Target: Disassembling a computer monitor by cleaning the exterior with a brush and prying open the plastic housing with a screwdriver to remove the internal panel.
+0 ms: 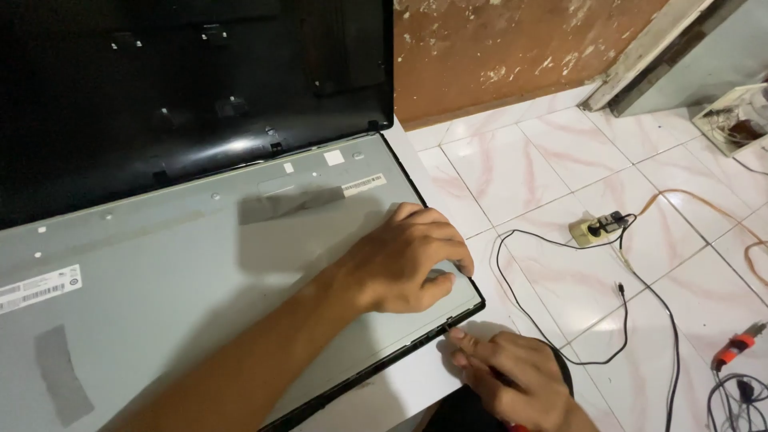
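A large flat grey panel (184, 272), the bare metal back of a screen, lies across the left half of the view on a white tiled floor (544, 168); a black back cover (160, 88) overlaps its far edge, toward 11 o'clock; a thin black frame runs along the panel's right and near edges.

The left hand (404, 260) rests palm down on the panel near its corner at 4 o'clock from the panel's middle; the fingers are spread a little and curl over the edge there; it presses on the metal and grips nothing that can be seen.

The right hand (512, 376) sits just off that same corner, at 5 o'clock from the left hand; its fingertips (460, 340) touch the black frame at the corner; the fingers are bunched, and a bit of red shows beneath the wrist, too hidden to name; whether this hand is clamped on anything cannot be told.

Strips of grey tape (60, 372) and white labels (364, 185) mark the panel's surface.

At 3 o'clock from the hands a black cable (560, 352) loops over the tiles to a small pale power socket (588, 230); an orange cord (704, 204) trails off past it; a red-handled tool (736, 346) lies near the right edge; a brown, flaking wall (512, 48) stands at 12 o'clock.
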